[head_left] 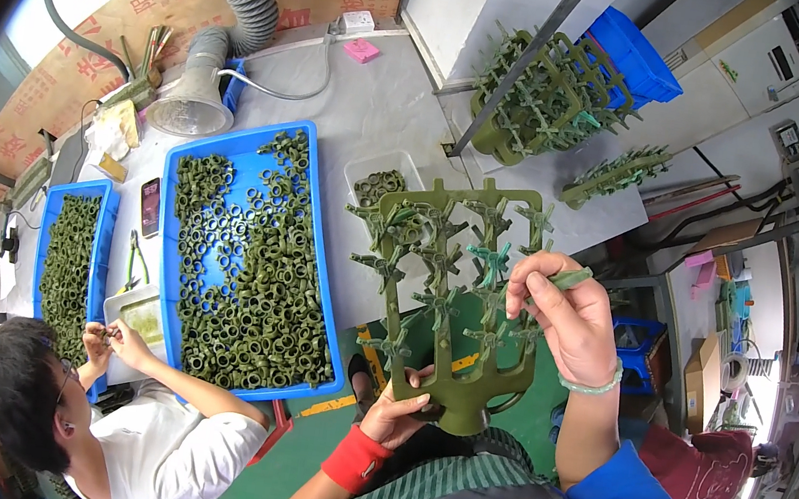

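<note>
A dark green, branched wax tree (443,351) is held upright before me, its funnel-shaped foot toward my body. My left hand (395,413) is closed around its lower left corner, near the foot. Many small, spiky green pieces stick out from its upright bars; one of them, brighter green (490,259), sits near my right fingers. My right hand (567,317) is raised at the tree's right side, thumb and fingers pinched together. A small pale green piece (571,278) juts out of that grip; its far end is hidden by the fingers.
On the grey table (382,76), a blue tray (320,335) holds many green rings, beside a small clear tub (399,164). At left a co-worker in white (182,448) handles something small near another blue tray (105,241). More loaded trees (541,97) stand at the back right.
</note>
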Demonstrator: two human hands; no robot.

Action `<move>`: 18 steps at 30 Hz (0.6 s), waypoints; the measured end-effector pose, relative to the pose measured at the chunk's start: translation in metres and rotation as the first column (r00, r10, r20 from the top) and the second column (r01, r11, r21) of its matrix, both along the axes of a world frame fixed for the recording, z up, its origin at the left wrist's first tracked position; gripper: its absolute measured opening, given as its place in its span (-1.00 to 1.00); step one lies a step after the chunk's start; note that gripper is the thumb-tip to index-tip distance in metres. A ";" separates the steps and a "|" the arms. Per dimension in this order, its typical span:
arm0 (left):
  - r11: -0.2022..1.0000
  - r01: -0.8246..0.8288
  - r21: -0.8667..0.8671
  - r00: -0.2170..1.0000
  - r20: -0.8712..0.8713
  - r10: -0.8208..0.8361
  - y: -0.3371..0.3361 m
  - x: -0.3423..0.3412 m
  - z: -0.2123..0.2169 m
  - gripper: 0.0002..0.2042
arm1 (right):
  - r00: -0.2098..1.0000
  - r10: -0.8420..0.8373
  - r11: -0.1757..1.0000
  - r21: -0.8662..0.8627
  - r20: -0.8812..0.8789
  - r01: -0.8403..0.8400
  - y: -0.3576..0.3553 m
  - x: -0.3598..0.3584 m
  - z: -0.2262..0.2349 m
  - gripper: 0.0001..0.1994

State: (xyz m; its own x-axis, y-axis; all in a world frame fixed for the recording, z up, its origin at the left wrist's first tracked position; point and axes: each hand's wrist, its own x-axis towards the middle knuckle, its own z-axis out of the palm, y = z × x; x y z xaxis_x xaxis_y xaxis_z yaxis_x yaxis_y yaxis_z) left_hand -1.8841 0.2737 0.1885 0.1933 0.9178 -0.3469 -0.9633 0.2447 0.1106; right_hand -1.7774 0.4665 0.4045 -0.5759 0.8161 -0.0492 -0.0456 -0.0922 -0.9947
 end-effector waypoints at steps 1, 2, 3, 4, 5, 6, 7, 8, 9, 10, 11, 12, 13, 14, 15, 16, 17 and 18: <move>1.000 0.004 0.003 1.000 0.007 -0.004 0.000 0.000 0.001 -0.74 | 1.000 0.000 1.000 0.000 0.000 0.000 0.000 0.000 0.000 -0.84; 1.000 0.008 0.005 1.000 0.014 -0.008 0.000 -0.001 0.001 -0.75 | 1.000 0.005 1.000 0.004 -0.004 -0.005 0.000 0.000 0.001 -0.84; 1.000 0.007 0.005 1.000 0.015 -0.007 0.000 -0.001 0.000 -0.75 | 1.000 0.010 1.000 0.009 -0.007 -0.010 -0.001 0.000 0.001 -0.84; 1.000 0.012 0.006 1.000 0.029 -0.012 -0.001 -0.001 0.000 -0.75 | 1.000 0.011 1.000 0.008 -0.007 -0.011 -0.001 -0.001 0.001 -0.84; 1.000 0.017 0.008 0.999 0.043 -0.017 -0.001 -0.002 -0.001 -0.76 | 1.000 0.009 1.000 0.007 -0.008 -0.008 -0.001 -0.001 0.002 -0.84; 1.000 0.016 0.007 0.999 0.043 -0.017 -0.001 -0.002 0.000 -0.76 | 1.000 0.006 1.000 0.006 -0.008 -0.006 -0.002 -0.001 0.002 -0.85; 1.000 0.018 0.001 0.998 0.057 -0.018 -0.002 -0.002 0.000 -0.76 | 1.000 0.007 1.000 0.005 -0.007 -0.007 -0.002 -0.001 0.002 -0.85; 1.000 0.019 -0.005 0.997 0.070 -0.019 -0.002 -0.003 0.001 -0.76 | 1.000 0.009 1.000 0.006 -0.008 -0.009 -0.002 -0.001 0.002 -0.85; 1.000 0.018 -0.006 0.997 0.071 -0.018 -0.002 -0.003 0.000 -0.76 | 1.000 0.013 1.000 0.007 -0.010 -0.013 -0.002 -0.001 0.003 -0.85; 1.000 0.022 -0.004 0.996 0.092 -0.021 -0.003 -0.003 -0.001 -0.76 | 1.000 0.014 1.000 0.006 -0.009 -0.014 -0.002 -0.001 0.004 -0.85; 1.000 0.025 -0.002 0.993 0.113 -0.024 -0.003 -0.004 -0.003 -0.76 | 1.000 0.016 1.000 0.013 -0.007 -0.016 -0.002 -0.002 0.005 -0.85; 1.000 0.025 -0.003 0.993 0.114 -0.024 -0.004 -0.004 -0.004 -0.76 | 1.000 0.017 1.000 0.019 -0.005 -0.017 -0.003 -0.002 0.006 -0.85; 1.000 0.022 0.005 0.990 0.138 -0.022 -0.004 -0.004 -0.006 -0.75 | 1.000 0.018 1.000 0.018 -0.005 -0.017 -0.003 -0.002 0.007 -0.85; 1.000 0.019 0.012 0.987 0.162 -0.021 -0.005 -0.004 -0.007 -0.75 | 1.000 0.022 1.000 0.016 -0.013 -0.022 -0.003 -0.002 0.007 -0.86; 1.000 0.019 0.011 0.987 0.162 -0.021 -0.005 -0.004 -0.006 -0.75 | 0.999 0.026 1.000 0.015 -0.021 -0.025 -0.003 -0.002 0.008 -0.86; 1.000 0.020 0.019 0.985 0.170 -0.023 -0.004 -0.005 -0.005 -0.75 | 0.999 0.025 1.000 0.014 -0.021 -0.025 -0.003 -0.003 0.009 -0.86; 0.999 0.020 0.027 0.984 0.178 -0.025 -0.004 -0.006 -0.005 -0.76 | 0.999 0.030 0.999 0.026 -0.026 -0.029 -0.003 -0.003 0.010 -0.86; 0.999 0.020 0.026 0.984 0.178 -0.024 -0.004 -0.006 -0.006 -0.76 | 0.999 0.035 0.999 0.038 -0.031 -0.033 -0.003 -0.003 0.011 -0.86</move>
State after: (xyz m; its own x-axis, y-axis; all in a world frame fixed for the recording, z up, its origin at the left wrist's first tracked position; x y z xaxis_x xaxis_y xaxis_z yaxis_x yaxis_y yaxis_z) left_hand -1.8904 0.2696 0.1829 0.2701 0.9204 -0.2828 -0.9625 0.2653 -0.0558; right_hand -1.7808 0.4637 0.4151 -0.6041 0.7969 0.0001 -0.0750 -0.0567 -0.9956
